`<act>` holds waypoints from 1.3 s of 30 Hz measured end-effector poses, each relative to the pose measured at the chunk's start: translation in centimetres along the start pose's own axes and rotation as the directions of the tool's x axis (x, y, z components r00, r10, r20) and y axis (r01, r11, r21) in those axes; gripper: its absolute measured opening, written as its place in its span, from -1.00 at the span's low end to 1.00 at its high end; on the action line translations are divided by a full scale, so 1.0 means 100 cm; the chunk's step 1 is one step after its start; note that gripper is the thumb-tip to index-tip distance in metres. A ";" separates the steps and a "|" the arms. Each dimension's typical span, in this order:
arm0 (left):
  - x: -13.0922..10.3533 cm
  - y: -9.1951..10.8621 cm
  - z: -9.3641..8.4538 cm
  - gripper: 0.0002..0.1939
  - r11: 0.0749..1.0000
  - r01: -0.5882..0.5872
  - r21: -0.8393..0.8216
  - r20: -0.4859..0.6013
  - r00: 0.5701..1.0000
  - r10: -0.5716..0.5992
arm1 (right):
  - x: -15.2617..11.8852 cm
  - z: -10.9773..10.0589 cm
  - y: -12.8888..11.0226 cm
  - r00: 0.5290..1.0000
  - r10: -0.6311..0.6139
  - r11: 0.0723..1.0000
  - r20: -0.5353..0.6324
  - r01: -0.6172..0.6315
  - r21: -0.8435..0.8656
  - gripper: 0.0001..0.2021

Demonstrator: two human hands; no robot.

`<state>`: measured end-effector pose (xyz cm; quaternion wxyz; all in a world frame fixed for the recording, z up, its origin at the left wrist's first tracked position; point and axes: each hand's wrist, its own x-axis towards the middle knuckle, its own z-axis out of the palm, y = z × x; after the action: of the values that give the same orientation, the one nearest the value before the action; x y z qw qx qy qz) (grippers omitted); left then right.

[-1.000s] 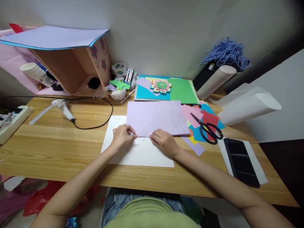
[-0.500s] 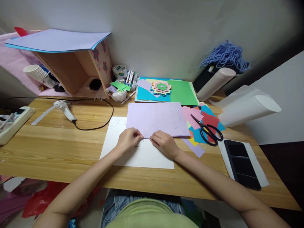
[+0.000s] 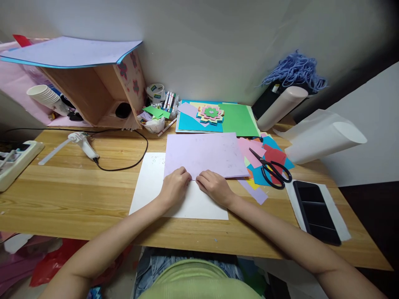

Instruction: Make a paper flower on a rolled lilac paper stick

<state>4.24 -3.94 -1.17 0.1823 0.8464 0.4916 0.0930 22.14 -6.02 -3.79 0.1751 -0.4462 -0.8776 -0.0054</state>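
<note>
A sheet of lilac paper point(image 3: 204, 153) lies in the middle of the table, partly over a white sheet point(image 3: 146, 182). My left hand point(image 3: 177, 185) is closed at the lilac paper's near edge, fingers curled and pressed on it. Close beside it, my right hand point(image 3: 215, 187) pinches the same edge with bent fingers. The fingertips are partly hidden behind the knuckles. The lilac paper's near right edge shows a double layer. Behind it, a layered paper flower point(image 3: 211, 113) rests on blue and green sheets point(image 3: 240, 120).
Black-handled scissors point(image 3: 271, 168) lie on coloured scraps at right, near a phone point(image 3: 316, 211). A white glue gun point(image 3: 82, 145) with its cord is at left. An open box point(image 3: 93, 87), markers point(image 3: 168, 101) and a white paper roll point(image 3: 327, 139) stand towards the back.
My left hand has slid right along the near edge, closer to my right hand. My right hand stays nearly in place. The whole view has shifted slightly.
</note>
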 end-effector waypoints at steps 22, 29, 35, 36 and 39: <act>0.011 -0.002 0.005 -0.87 0.982 -0.188 -0.028 -0.112 0.977 0.184 | 0.005 -0.003 -0.008 0.958 0.287 0.926 0.024 -0.284 0.250 -0.95; 0.012 -0.001 0.006 -0.86 0.981 -0.168 -0.101 -0.093 0.983 0.159 | -0.001 -0.006 -0.001 0.980 0.201 0.937 0.006 -0.194 0.291 -0.89; 0.011 -0.001 0.013 -0.90 0.981 -0.184 -0.056 -0.143 0.974 0.175 | -0.009 -0.008 0.008 0.997 0.074 0.981 -0.038 -0.066 0.181 -0.82; 0.010 0.000 0.014 -0.90 0.982 -0.186 -0.035 -0.150 0.972 0.179 | -0.009 -0.008 0.009 0.998 0.055 0.986 -0.032 -0.049 0.161 -0.82; 0.008 -0.001 0.014 -0.88 0.980 -0.200 0.014 -0.152 0.968 0.199 | -0.006 -0.007 0.008 0.999 0.025 0.993 -0.025 -0.022 0.120 -0.81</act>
<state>5.08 -3.51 -2.53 0.1343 0.8818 0.4164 0.1759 23.30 -6.10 -3.46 0.2131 -0.4452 -0.8686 0.0434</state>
